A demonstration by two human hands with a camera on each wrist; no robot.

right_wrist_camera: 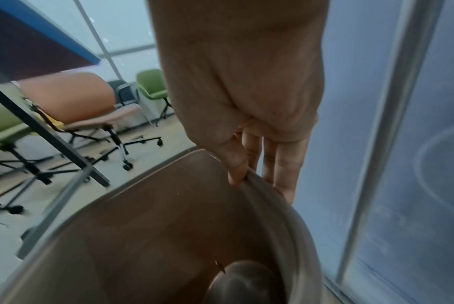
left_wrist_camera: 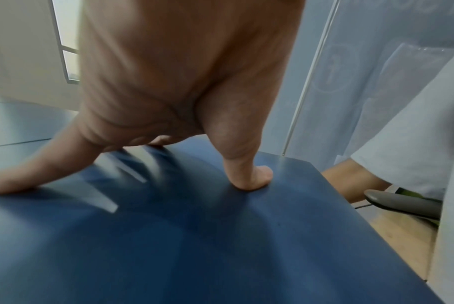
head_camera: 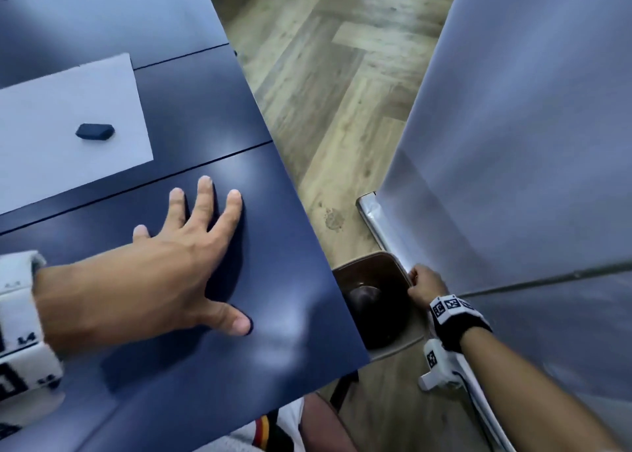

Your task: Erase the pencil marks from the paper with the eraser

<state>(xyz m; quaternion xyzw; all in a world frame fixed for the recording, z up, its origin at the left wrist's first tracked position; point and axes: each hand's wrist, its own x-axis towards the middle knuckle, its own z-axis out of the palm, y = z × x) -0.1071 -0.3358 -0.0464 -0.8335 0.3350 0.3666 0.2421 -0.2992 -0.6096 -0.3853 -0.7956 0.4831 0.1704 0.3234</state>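
Observation:
A white sheet of paper (head_camera: 65,120) lies on the dark blue table (head_camera: 205,103) at the left. A dark blue eraser (head_camera: 95,131) sits on the sheet, with no hand near it. My left hand (head_camera: 178,246) presses flat on the tabletop below the paper, fingers spread and straight; the left wrist view shows its thumb (left_wrist_camera: 249,174) on the surface. My right hand (head_camera: 424,286) is down beside the table. There it pinches the rim of a brown bin (head_camera: 376,301), thumb (right_wrist_camera: 236,164) inside and fingers outside. No pencil marks are visible on the paper.
The bin (right_wrist_camera: 169,236) stands on the wooden floor (head_camera: 325,92) between the table's right edge and a frosted glass partition (head_camera: 530,127). A round dark object (right_wrist_camera: 241,283) lies at the bin's bottom. Office chairs (right_wrist_camera: 90,107) stand under and beyond the table.

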